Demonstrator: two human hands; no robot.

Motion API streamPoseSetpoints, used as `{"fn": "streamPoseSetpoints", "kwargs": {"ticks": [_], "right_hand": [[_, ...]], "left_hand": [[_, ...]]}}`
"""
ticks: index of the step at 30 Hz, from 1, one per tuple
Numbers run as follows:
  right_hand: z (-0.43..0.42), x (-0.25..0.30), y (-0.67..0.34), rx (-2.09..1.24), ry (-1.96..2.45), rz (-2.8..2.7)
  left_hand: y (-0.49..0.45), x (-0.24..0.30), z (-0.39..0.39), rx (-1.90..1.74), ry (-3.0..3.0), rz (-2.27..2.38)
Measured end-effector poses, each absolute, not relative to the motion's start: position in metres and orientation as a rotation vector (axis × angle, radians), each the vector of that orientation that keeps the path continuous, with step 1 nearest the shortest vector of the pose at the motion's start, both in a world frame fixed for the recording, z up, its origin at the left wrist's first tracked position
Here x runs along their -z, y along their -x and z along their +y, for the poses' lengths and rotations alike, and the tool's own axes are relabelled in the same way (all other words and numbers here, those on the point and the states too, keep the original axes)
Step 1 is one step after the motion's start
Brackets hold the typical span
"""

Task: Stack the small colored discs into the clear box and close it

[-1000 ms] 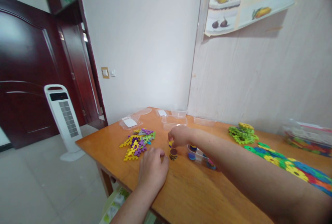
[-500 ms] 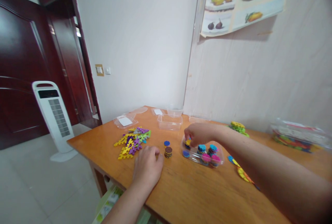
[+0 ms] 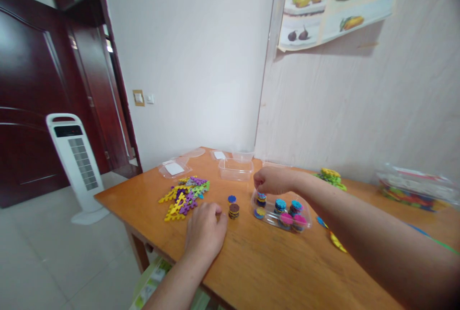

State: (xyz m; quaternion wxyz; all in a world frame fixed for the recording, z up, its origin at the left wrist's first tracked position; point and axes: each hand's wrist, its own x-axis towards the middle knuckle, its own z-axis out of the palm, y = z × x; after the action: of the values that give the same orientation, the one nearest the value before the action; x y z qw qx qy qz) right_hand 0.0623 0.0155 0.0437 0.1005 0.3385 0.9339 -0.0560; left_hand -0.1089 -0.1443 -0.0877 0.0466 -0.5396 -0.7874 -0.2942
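Wooden and orange-brown, the bench (image 3: pixel 273 262) fills the lower half of the view in a plain room: white walls, a fruit poster (image 3: pixel 338 5) pinned high on the right, a dark red door (image 3: pixel 32 104) on the left with a white tower fan (image 3: pixel 74 156) standing on the tiled floor beside it. What has changed: 1 second ago the right hand (image 3: pixel 273 180) was over the small stack of discs (image 3: pixel 234 211) near the bench middle; half a second ago it had gone to the clear tray (image 3: pixel 278 207), and now it is at the tray's near-left corner, fingers pinched down on the top of a short stack of coloured discs (image 3: pixel 261 199) standing inside. That reads as pieces being carried between the loose stack and the tray, 1 at a time. Whether the fingertips grip a disc or only touch the stack cannot be told. The left hand (image 3: pixel 204 233) has not moved: it lies loosely curled, knuckles up, on the bench just beside the brown stack, holding nothing visible. A single blue disc (image 3: pixel 232 199) sits behind that stack. Farther left lies a heap of yellow and purple pieces (image 3: pixel 185 194); empty clear tubs (image 3: pixel 235 168) stand toward the wall, with green pieces (image 3: pixel 330 177) at the right.
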Motion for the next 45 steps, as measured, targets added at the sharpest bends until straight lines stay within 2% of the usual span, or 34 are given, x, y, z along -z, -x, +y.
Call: {"fn": "streamPoseSetpoints", "kwargs": {"ticks": [9,26,38,45], "right_hand": [[0.009,-0.035,-0.054,0.467,-1.074,2.513],[0.016,-0.023,-0.056,0.758,-1.097,2.435],[0.009,-0.022,-0.057,0.763,-1.132,2.51],[0.011,-0.042,-0.057,0.45,-1.163,2.721]], "left_hand": [[0.107,0.084,-0.145,0.915,1.648,-2.427],[0.107,0.085,-0.144,0.941,1.632,-2.408],[0.108,0.087,-0.144,0.933,1.637,-2.4],[0.107,0.083,-0.145,0.902,1.641,-2.431]]}}
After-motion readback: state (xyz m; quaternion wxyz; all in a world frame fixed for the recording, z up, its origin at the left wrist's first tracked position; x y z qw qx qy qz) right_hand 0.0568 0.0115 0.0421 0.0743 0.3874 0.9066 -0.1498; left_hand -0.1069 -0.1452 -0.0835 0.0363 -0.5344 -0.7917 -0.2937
